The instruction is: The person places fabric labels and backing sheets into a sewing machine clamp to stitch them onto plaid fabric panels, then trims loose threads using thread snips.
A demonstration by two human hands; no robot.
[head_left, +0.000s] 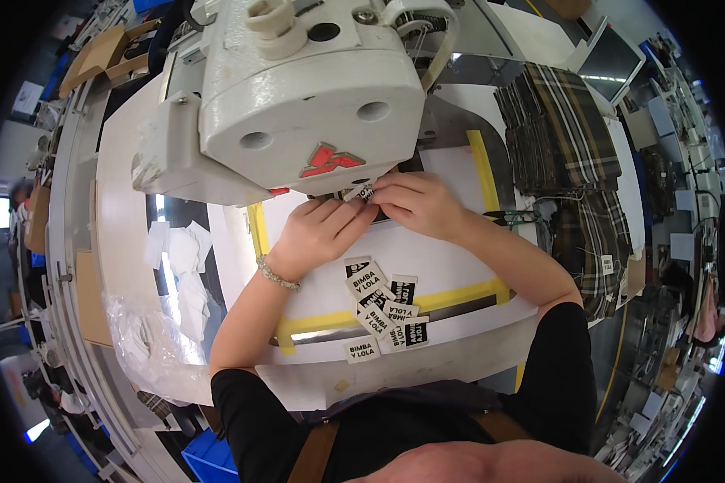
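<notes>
Under the white sewing machine (314, 113), 1 small label (361, 191) is met by the bent, closely bunched fingertips of the left hand (318, 232) and the right hand (423, 205); whether it is pinched or merely pressed down by either cannot be told. The label is partly covered by fingers, and the sewing spot is blocked from view by the machine's head. Nearer the person, a loose pile of black and white labels (379, 320) is spread across a strip of yellow tape (457, 295). On the right, a slim dark-and-green tool (507, 218) is laid beside the right forearm (499, 248), with plaid cloth (564, 129) stacked beyond. On the left, white pieces (192, 249) are scattered near a clear plastic bag (149, 338).
</notes>
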